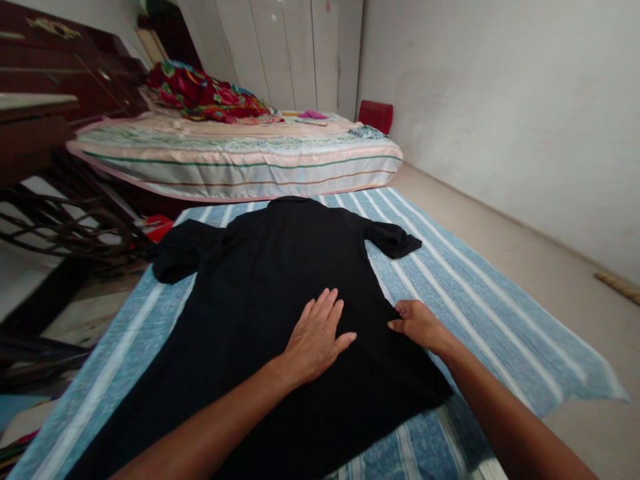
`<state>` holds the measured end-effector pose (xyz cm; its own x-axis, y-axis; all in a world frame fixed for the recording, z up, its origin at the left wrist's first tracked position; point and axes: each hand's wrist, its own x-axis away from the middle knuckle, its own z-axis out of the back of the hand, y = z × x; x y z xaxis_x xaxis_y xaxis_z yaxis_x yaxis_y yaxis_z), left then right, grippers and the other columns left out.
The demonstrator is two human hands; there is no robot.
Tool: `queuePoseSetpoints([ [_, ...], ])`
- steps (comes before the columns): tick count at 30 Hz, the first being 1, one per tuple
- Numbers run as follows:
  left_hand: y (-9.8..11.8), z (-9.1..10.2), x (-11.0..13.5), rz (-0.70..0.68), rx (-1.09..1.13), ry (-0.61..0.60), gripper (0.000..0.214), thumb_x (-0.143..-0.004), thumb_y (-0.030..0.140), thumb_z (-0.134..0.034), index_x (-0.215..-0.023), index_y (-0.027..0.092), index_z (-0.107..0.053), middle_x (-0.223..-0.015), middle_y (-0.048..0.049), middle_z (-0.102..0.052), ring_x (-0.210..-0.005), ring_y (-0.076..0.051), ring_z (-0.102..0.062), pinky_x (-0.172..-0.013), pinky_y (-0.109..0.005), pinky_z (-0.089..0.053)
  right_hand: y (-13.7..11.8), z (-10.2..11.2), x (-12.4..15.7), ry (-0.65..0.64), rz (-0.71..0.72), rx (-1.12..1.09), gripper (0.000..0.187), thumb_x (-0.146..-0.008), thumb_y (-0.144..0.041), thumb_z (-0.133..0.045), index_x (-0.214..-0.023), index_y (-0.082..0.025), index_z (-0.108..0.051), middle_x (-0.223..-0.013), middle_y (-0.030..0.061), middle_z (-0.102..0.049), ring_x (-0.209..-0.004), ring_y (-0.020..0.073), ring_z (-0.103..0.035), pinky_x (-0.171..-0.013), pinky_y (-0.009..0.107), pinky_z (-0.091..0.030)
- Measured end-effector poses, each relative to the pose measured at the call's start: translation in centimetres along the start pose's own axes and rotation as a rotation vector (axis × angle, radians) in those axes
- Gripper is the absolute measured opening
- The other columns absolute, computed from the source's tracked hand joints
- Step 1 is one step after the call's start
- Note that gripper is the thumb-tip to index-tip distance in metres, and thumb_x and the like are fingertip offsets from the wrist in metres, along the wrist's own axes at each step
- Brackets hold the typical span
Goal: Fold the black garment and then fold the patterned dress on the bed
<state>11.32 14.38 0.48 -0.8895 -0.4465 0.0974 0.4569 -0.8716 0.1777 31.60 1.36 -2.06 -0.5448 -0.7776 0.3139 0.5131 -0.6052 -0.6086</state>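
A black short-sleeved shirt (295,253) lies spread out, its collar toward the far end and a sleeve out to each side. My left hand (315,337) rests flat on the middle of it, palm down, fingers stretched out and the thumb apart. At the shirt's right side edge, my right hand (416,323) has its fingers closed in a pinch on the fabric. Beneath the shirt is a blue cloth with white stripes (470,293). The lower left part of the shirt runs out of view behind my left forearm.
Beyond the blue cloth stands a bed with a striped sheet (240,160), a red flowered blanket (210,97) heaped on it. A dark metal-framed stand (65,220) is close on the left. Pale wardrobe doors (280,53) and a wall (500,107) bound the room.
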Motion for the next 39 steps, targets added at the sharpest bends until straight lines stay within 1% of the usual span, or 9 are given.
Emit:
queuePoseSetpoints([
  [4, 1.5, -1.7, 1.9, -0.133, 0.015, -0.046, 0.074, -0.085, 0.061, -0.036, -0.144, 0.018, -0.025, -0.154, -0.0086, -0.013, -0.141, -0.023, -0.009, -0.114, -0.042, -0.011, 0.3, -0.3, 0.3, 0.053, -0.016, -0.042, 0.008, -0.074, -0.018, -0.058, -0.067, -0.017, -0.055, -0.051, -0.0063, -0.044, -0.048, 0.0080, -0.042, -0.047, 0.021, -0.027],
  [10, 1.2, -3.3, 2.3, -0.224, 0.015, -0.075, 0.078, -0.084, 0.065, -0.036, -0.145, 0.019, -0.023, -0.154, -0.0109, -0.011, -0.141, -0.025, -0.004, -0.113, -0.047, -0.007, 0.1, -0.3, 0.6, 0.093, -0.028, -0.015, 0.008, -0.077, -0.019, -0.057, -0.084, -0.017, -0.060, -0.058, -0.0028, -0.055, -0.055, 0.0112, -0.051, -0.053, 0.021, -0.032],
  [14, 1.4, -3.1, 2.1, -0.236, 0.001, -0.089, 0.076, -0.083, 0.065, -0.038, -0.144, 0.022, -0.026, -0.154, -0.0121, -0.010, -0.141, -0.028, -0.005, -0.112, -0.050, -0.008, 0.2, -0.1, 1.6, 0.117, -0.037, 0.094, 0.022, -0.079, -0.032, -0.060, -0.095, -0.017, -0.058, -0.062, -0.0007, -0.057, -0.059, 0.0135, -0.052, -0.055, 0.023, -0.031],
  [17, 1.6, -3.0, 2.1, -0.233, -0.005, -0.097, 0.074, -0.083, 0.064, -0.040, -0.143, 0.023, -0.028, -0.154, -0.0127, -0.010, -0.141, -0.029, -0.004, -0.111, -0.051, -0.008, 0.7, 0.2, 3.0, 0.053, -0.033, 0.221, 0.030, -0.075, -0.043, -0.063, -0.089, -0.017, -0.058, -0.065, 0.0006, -0.057, -0.060, 0.0142, -0.051, -0.054, 0.024, -0.030],
  [21, 1.6, -2.9, 2.1, -0.243, -0.017, -0.097, 0.074, -0.083, 0.065, -0.039, -0.143, 0.023, -0.028, -0.154, -0.0128, -0.010, -0.141, -0.029, -0.004, -0.110, -0.051, -0.009, 1.4, 0.6, 4.5, -0.025, -0.008, 0.286, 0.016, -0.075, -0.030, -0.062, -0.068, -0.018, -0.054, -0.063, -0.0009, -0.054, -0.059, 0.0116, -0.047, -0.053, 0.022, -0.029],
  [25, 1.7, -2.8, 2.1, -0.249, -0.027, -0.083, 0.072, -0.083, 0.064, -0.039, -0.143, 0.024, -0.030, -0.154, -0.0122, -0.012, -0.141, -0.030, -0.007, -0.110, -0.051, -0.011, 1.3, 0.8, 4.8, -0.001, -0.017, 0.308, 0.015, -0.078, -0.023, -0.057, -0.065, -0.017, -0.053, -0.061, -0.0015, -0.052, -0.058, 0.0107, -0.046, -0.052, 0.021, -0.028],
  [31, 2.1, -2.2, 2.1, -0.277, -0.026, -0.098, 0.064, -0.086, 0.057, -0.043, -0.141, 0.027, -0.033, -0.154, -0.0128, -0.013, -0.140, -0.032, -0.007, -0.108, -0.054, -0.012, 0.5, 1.1, 5.4, 0.023, -0.055, 0.446, 0.017, -0.084, -0.029, -0.052, -0.073, -0.018, -0.059, -0.071, 0.0035, -0.061, -0.067, 0.0146, -0.055, -0.055, 0.023, -0.029],
  [35, 2.9, -2.3, 2.6, -0.357, -0.004, -0.092, 0.056, -0.089, 0.051, -0.041, -0.139, 0.026, -0.035, -0.153, -0.0110, -0.017, -0.141, -0.029, -0.009, -0.110, -0.051, -0.013, 0.3, 1.2, 6.5, 0.062, -0.109, 0.469, 0.023, -0.085, -0.039, -0.051, -0.091, -0.019, -0.060, -0.073, 0.0042, -0.064, -0.071, 0.0179, -0.060, -0.057, 0.025, -0.031],
  [39, 4.1, -2.7, 3.2, -0.431, 0.035, -0.118, 0.061, -0.088, 0.055, -0.039, -0.141, 0.024, -0.032, -0.153, -0.0108, -0.017, -0.141, -0.027, -0.009, -0.111, -0.049, -0.012, 0.6, 1.2, 7.7, 0.059, -0.128, 0.533, 0.031, -0.081, -0.046, -0.055, -0.097, -0.019, -0.058, -0.079, 0.0069, -0.067, -0.077, 0.0232, -0.063, -0.056, 0.027, -0.031],
])
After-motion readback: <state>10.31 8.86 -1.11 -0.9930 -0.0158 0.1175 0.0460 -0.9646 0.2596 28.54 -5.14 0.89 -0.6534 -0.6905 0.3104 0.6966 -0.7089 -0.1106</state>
